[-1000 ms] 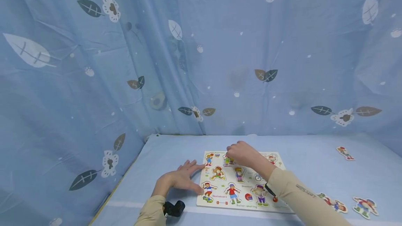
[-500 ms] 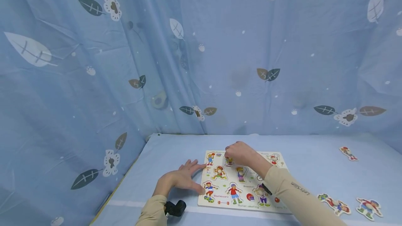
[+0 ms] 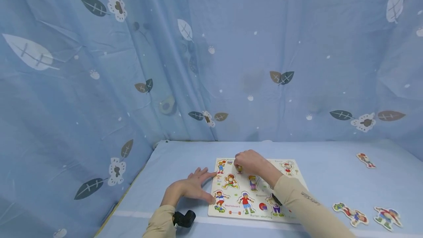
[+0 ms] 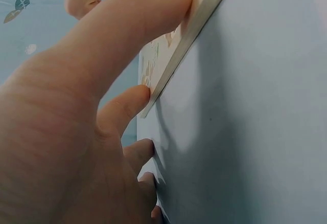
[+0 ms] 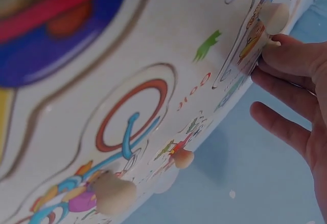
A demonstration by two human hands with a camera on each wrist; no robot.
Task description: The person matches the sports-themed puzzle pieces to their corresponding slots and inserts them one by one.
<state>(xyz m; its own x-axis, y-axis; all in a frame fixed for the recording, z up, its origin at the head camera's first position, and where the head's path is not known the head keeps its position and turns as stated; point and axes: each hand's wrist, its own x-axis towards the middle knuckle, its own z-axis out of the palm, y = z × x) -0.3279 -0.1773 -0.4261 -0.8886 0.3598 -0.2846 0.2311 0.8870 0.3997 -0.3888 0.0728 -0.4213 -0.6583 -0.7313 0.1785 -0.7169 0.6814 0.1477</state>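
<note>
A pegged wooden puzzle board (image 3: 243,185) with sports figures lies flat on the table. My right hand (image 3: 254,163) is over its back row, thumb and fingers pinching a small figure piece (image 3: 239,170), mostly covered by the hand. In the right wrist view the right fingertips (image 5: 271,55) close around a small knob at the board's far edge, beside another round knob (image 5: 274,18). My left hand (image 3: 192,187) lies at the board's left edge, fingers spread. Its thumb (image 4: 176,6) and index finger touch that edge; the other fingers rest on the table.
Three loose figure pieces lie right of the board: one far back (image 3: 365,160), a long one (image 3: 351,214) nearer, and one beside it (image 3: 388,218). Several knobbed pieces sit in the board, among them a runner (image 3: 230,181). A blue patterned curtain (image 3: 231,83) hangs behind.
My right hand has shifted slightly left over the back row and covers more of the figure there. My left hand stays at the board's edge.
</note>
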